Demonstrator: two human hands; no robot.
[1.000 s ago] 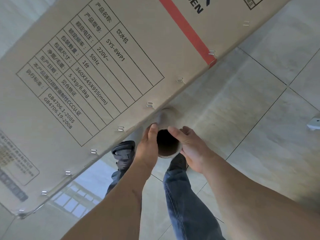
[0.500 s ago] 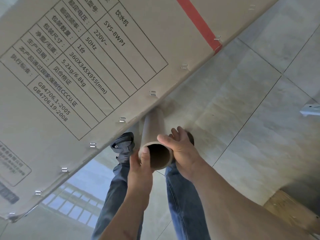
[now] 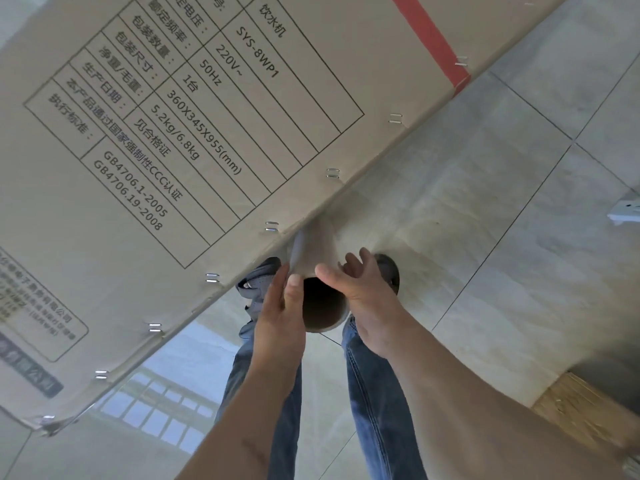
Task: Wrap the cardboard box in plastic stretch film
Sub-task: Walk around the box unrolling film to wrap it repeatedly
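A tall cardboard box (image 3: 173,150) with a printed spec table, a red stripe and stapled edge fills the upper left. Its surface looks glossy, as if under clear film. Below its edge I hold a stretch-film roll (image 3: 317,254) with a brown cardboard core, its open end facing me. My left hand (image 3: 282,313) holds the roll's left side, thumb along the rim. My right hand (image 3: 363,296) holds the right side with the thumb over the top rim and the fingers spread loosely.
Grey tiled floor (image 3: 502,220) spreads to the right. My jeans-clad legs and shoes (image 3: 258,285) stand under the roll. A wooden pallet corner (image 3: 585,414) sits at lower right, and a small white object (image 3: 627,209) lies at the right edge.
The roll has tipped up toward me, so I now see less of its side than half a second ago. The view has shifted closer to the box.
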